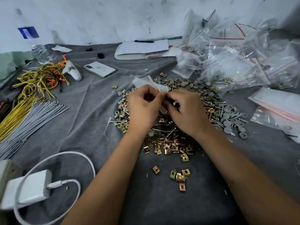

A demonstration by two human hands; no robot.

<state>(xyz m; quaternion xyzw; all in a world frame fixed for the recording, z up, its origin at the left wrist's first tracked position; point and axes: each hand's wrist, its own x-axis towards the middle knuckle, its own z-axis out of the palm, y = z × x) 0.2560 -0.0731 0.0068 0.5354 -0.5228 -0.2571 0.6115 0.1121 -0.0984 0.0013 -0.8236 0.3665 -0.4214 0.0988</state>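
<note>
"Plastic, that scrap between the hands: where did it sit?" the picture desk asked.

"It was a small plastic bag (142, 82) with a red strip, held above the pile of clip nuts (164, 143) and grey caps (227, 114) at the middle of the worktop (90, 111). Both the left hand (142, 104) and the right hand (186, 112) met on it, the fingers (151, 92) of each curled and pinching its near edge. Most of what showed stood beyond the fingertips, toward the wall (113, 17); a corner showed lower down, between the palms."

"Its long axis? Which hand was nearer?"

"Neither hand led: both were touching it. The visible part ran left to right across the body, but the hands hid the middle, so the true axis could not be told. The next move, I judged, turned on that shared pinch, a pull apart sideways."

"And the room?"

"Creased grey cloth covered the worktop. Cable ties (32, 117) lay well to the left, a phone (99, 69) behind, a charger (27, 189) near the left forearm, a heap of clear bags (235, 62) at right, the pale wall stained at the back"
</note>
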